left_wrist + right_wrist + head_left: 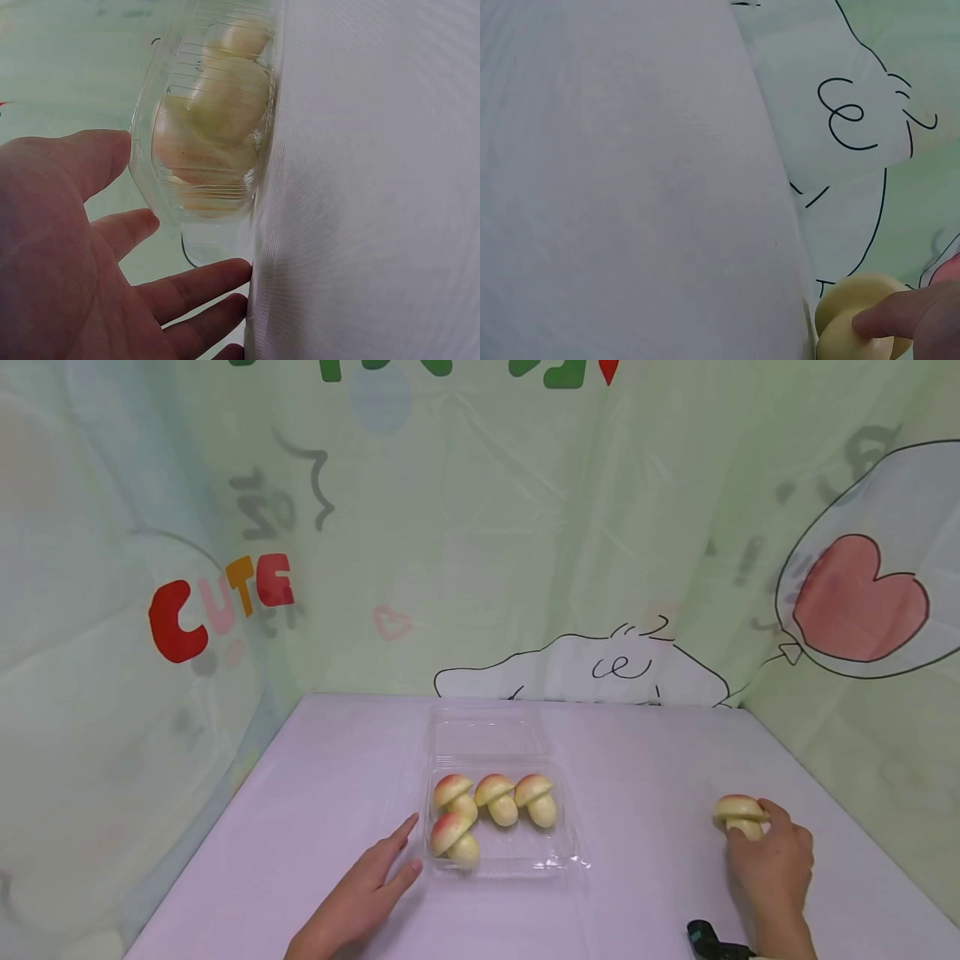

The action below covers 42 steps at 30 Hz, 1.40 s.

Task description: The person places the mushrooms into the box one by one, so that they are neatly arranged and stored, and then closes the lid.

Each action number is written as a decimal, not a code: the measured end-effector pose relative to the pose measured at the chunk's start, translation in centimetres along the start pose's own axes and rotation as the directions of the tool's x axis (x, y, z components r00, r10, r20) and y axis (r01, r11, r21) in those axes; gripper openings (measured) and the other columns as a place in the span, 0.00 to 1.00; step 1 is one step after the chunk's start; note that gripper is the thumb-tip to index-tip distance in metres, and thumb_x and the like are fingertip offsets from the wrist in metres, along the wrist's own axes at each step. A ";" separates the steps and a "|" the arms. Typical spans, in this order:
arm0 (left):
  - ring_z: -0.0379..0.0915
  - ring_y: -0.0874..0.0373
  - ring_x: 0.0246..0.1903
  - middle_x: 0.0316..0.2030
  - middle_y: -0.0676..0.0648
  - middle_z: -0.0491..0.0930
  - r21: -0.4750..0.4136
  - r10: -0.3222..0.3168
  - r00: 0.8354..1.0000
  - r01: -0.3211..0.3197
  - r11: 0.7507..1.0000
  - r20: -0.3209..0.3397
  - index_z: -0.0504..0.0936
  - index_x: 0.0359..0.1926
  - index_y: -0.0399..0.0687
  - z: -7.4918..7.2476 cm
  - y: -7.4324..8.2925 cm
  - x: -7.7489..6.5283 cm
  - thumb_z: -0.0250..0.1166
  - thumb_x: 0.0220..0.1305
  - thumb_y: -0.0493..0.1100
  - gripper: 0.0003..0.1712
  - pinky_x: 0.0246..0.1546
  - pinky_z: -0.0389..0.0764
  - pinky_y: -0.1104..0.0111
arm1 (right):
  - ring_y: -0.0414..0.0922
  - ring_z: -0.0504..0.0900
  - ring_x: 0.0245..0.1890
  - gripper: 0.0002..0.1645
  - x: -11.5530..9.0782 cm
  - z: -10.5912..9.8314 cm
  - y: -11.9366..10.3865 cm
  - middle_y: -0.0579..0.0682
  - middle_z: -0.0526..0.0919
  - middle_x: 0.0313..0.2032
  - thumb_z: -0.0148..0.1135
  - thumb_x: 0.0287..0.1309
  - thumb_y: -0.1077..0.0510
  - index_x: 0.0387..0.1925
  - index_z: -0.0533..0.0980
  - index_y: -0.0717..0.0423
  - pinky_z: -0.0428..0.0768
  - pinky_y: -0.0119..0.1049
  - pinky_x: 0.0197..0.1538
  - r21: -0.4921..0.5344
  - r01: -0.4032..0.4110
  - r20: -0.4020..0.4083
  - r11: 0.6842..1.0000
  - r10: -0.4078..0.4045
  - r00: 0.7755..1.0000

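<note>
A clear plastic clamshell box (517, 860) lies on the table with its lid (487, 731) folded back. Inside sit several toy mushrooms (497, 800) with pale stems and red-tinged yellow caps: a row along the back and one at the front left. My left hand (363, 885) rests at the box's left side, fingers extended; in the left wrist view its thumb and index finger come right up to the box wall (169, 150). At the table's right, my right hand (776, 860) pinches another toy mushroom (741, 810) by its stem, cap up. The right wrist view shows a finger pressing this mushroom (836, 337).
The table (637, 777) has a pale lilac cover. A patterned curtain (480, 543) hangs behind it and along both sides. A black strap piece (708, 939) shows near my right wrist at the bottom edge.
</note>
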State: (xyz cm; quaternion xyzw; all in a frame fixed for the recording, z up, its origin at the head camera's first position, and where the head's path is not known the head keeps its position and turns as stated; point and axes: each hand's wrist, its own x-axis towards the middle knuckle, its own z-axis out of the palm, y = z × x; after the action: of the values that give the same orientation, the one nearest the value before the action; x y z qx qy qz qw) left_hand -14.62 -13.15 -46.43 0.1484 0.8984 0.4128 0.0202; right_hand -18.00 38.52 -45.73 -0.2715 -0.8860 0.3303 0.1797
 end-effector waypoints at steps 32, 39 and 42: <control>0.62 0.37 0.74 0.73 0.39 0.69 -0.006 0.017 1.000 -0.017 1.000 -0.005 0.60 0.81 0.59 -0.1 0.1 -0.2 0.57 0.77 0.59 0.37 0.71 0.62 0.37 | 0.70 0.73 0.57 0.40 -1.0 -0.2 -2.7 0.74 0.65 0.64 0.59 0.66 0.59 0.75 0.60 0.67 0.70 0.47 0.42 0.071 0.092 -0.032 0.993 -0.090 0.995; 0.62 0.37 0.74 0.73 0.40 0.69 -0.002 0.022 1.000 -0.022 1.000 -0.009 0.60 0.81 0.58 0.0 0.0 -0.1 0.56 0.77 0.60 0.37 0.71 0.63 0.37 | 0.70 0.75 0.57 0.39 -1.7 -0.2 -3.6 0.72 0.67 0.64 0.60 0.66 0.60 0.75 0.62 0.67 0.72 0.46 0.41 0.071 0.133 -0.038 0.989 -0.131 0.991; 0.62 0.38 0.74 0.73 0.41 0.70 0.003 0.020 1.000 -0.019 1.000 -0.010 0.61 0.81 0.58 0.1 0.0 -0.1 0.56 0.77 0.62 0.37 0.71 0.63 0.37 | 0.70 0.77 0.56 0.38 -2.0 -0.1 -4.0 0.71 0.68 0.64 0.61 0.65 0.60 0.74 0.63 0.66 0.73 0.45 0.42 0.069 0.164 -0.040 0.984 -0.162 0.986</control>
State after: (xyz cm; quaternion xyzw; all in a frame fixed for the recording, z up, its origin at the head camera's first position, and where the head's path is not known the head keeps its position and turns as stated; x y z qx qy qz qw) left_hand -14.55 -13.16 -46.50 0.1553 0.8976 0.4123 0.0116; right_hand -17.77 34.87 -43.21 -0.1969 -0.8895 0.3416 0.2311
